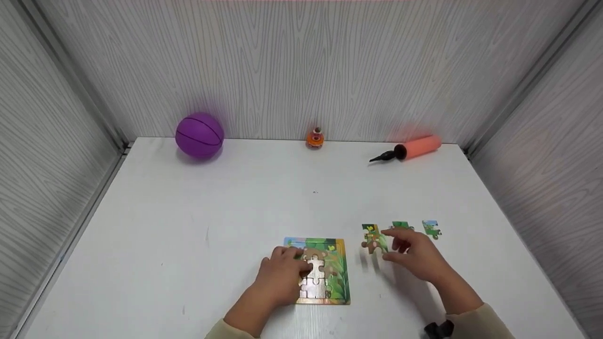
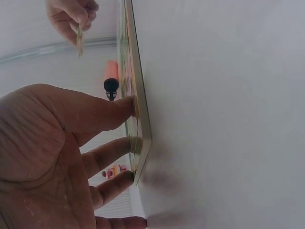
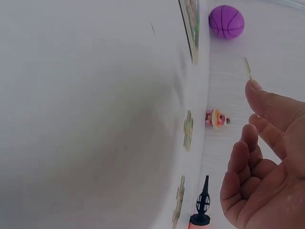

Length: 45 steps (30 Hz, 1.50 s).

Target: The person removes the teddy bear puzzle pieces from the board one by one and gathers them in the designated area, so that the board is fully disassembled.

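Observation:
A jigsaw puzzle board [image 1: 339, 278], partly filled, lies flat near the front of the table. Its bare white middle shows where no pieces sit. My left hand [image 1: 282, 275] rests on the board's left side, and in the left wrist view its thumb and fingertips touch the surface and edge. My right hand [image 1: 414, 252] pinches a brown and green puzzle piece [image 1: 374, 245] between thumb and finger, above the table right of the board. Behind it lie loose pieces: one puzzle piece [image 1: 370, 228] partly covered, another [image 1: 400, 224] partly hidden by the fingers, and a third [image 1: 431, 228] farther right.
A purple ball [image 1: 199, 135] stands at the back left. At the back middle is a small orange toy [image 1: 315, 139]. An orange hand pump [image 1: 419, 147] with a black nozzle lies at the back right. Pale wood-grain walls enclose the white table [image 1: 188, 202].

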Each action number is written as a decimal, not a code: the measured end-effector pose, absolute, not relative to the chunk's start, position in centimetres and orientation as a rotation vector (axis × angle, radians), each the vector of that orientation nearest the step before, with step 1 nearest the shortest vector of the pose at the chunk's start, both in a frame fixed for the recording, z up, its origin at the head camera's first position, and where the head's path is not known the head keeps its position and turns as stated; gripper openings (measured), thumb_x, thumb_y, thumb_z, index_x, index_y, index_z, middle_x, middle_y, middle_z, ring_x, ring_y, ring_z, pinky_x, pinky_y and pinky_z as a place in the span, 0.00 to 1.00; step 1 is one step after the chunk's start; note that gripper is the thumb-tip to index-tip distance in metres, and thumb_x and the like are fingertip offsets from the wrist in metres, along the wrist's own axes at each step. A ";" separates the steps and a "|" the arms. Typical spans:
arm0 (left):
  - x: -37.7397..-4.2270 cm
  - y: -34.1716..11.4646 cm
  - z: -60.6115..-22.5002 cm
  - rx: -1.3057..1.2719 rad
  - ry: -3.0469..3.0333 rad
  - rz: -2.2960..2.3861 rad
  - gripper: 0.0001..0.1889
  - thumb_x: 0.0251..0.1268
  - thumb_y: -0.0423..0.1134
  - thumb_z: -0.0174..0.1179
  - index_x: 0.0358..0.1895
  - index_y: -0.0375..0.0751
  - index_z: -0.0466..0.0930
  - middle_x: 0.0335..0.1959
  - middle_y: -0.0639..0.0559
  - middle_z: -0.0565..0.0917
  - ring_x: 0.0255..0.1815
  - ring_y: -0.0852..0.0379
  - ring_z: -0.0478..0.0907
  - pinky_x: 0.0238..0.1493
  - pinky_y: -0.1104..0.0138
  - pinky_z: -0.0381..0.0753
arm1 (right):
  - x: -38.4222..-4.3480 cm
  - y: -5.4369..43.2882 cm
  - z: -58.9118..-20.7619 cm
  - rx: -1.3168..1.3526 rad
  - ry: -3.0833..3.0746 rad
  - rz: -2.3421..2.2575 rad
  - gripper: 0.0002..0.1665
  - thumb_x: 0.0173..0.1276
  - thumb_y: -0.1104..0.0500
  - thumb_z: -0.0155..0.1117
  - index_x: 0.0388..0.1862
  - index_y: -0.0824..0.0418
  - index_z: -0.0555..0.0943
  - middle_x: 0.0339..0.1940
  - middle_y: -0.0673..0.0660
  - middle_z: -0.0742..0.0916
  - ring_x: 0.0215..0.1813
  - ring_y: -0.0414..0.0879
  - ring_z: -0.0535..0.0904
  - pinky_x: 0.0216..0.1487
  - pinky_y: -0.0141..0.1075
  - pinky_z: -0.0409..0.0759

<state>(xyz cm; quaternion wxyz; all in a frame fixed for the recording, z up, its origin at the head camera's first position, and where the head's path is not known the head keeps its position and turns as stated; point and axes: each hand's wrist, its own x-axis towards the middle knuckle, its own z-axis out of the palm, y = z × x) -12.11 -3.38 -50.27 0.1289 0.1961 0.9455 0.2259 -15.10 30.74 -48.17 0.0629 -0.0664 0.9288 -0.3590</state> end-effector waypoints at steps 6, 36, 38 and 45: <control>-12.2 -3.4 -50.3 0.583 2.752 0.662 0.23 0.66 0.28 0.66 0.61 0.56 0.90 0.73 0.48 0.75 0.74 0.38 0.66 0.60 0.37 0.72 | -15.4 34.1 -46.7 -0.216 2.862 -1.094 0.31 0.66 0.62 0.80 0.68 0.61 0.84 0.37 0.54 0.83 0.39 0.48 0.76 0.38 0.37 0.76; -12.0 -3.8 -50.7 0.588 2.747 0.682 0.23 0.66 0.32 0.70 0.62 0.56 0.89 0.75 0.49 0.74 0.75 0.38 0.65 0.62 0.33 0.70 | -17.5 46.2 -48.8 0.174 2.863 -1.027 0.38 0.80 0.55 0.65 0.81 0.68 0.65 0.47 0.64 0.83 0.36 0.48 0.74 0.31 0.37 0.74; -12.0 -3.8 -50.7 0.587 2.741 0.683 0.23 0.66 0.32 0.70 0.62 0.56 0.89 0.75 0.49 0.74 0.75 0.38 0.64 0.62 0.33 0.70 | -17.6 46.8 -48.9 0.198 2.848 -1.021 0.39 0.81 0.55 0.65 0.82 0.69 0.64 0.49 0.66 0.83 0.38 0.48 0.75 0.32 0.37 0.75; -12.1 -3.7 -50.6 0.583 2.732 0.697 0.23 0.66 0.33 0.70 0.63 0.56 0.88 0.75 0.49 0.74 0.75 0.39 0.64 0.62 0.36 0.69 | -18.2 48.7 -48.9 0.278 2.793 -0.953 0.40 0.81 0.55 0.63 0.83 0.69 0.62 0.57 0.75 0.82 0.44 0.50 0.79 0.38 0.38 0.78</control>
